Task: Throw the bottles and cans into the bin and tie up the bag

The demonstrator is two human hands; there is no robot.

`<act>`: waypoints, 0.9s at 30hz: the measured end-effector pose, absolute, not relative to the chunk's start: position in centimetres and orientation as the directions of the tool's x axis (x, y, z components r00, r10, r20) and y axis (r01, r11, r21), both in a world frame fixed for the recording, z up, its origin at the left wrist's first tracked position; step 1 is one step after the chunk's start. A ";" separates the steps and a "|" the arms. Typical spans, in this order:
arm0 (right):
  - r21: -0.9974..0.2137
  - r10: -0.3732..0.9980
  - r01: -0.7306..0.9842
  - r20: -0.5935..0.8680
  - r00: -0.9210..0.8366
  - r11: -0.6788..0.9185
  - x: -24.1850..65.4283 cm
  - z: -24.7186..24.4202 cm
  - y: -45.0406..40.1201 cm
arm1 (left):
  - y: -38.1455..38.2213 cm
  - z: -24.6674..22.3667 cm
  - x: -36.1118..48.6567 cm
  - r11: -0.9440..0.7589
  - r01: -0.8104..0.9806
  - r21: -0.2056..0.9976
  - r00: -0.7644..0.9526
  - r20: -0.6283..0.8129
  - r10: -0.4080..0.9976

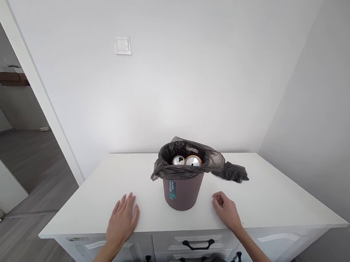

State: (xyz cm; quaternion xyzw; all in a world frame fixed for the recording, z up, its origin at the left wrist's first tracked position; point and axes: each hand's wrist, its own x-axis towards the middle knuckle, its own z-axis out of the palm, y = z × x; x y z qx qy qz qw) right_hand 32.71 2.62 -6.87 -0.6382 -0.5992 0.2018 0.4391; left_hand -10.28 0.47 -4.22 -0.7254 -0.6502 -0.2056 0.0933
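A purple-brown bin (183,193) stands upright on the white cabinet top, lined with a dark translucent bag (176,173) folded over its rim. Inside it, the tops of two cans show, one silver (178,161) and one with an orange edge (193,161). Flat on the surface, left of the bin, rests my left hand (122,218), fingers stretched out and nothing held. My right hand (226,209) lies to the right of the bin with its fingers curled together; what they hold, if anything, is too small to make out.
Behind the bin to the right lies a crumpled dark bag (233,172). The white cabinet top (282,195) meets walls at the back and right. Black-handled drawers (197,244) are below its front edge. A doorway opens at the left.
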 end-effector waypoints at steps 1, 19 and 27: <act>-0.803 0.942 0.587 0.267 0.202 0.102 32.7 -6.8 2.6 | 0.5 -4.2 -10.3 -0.137 0.982 0.127 0.071 0.423 0.903; -0.817 0.943 0.567 0.263 0.204 0.106 33.1 -7.1 2.7 | 0.6 -3.8 -9.9 -0.145 0.987 0.069 0.102 0.428 0.898; -0.820 0.942 0.559 0.274 0.196 0.122 33.0 -6.7 2.5 | 0.6 -3.9 -10.2 -0.151 0.983 0.109 0.091 0.426 0.900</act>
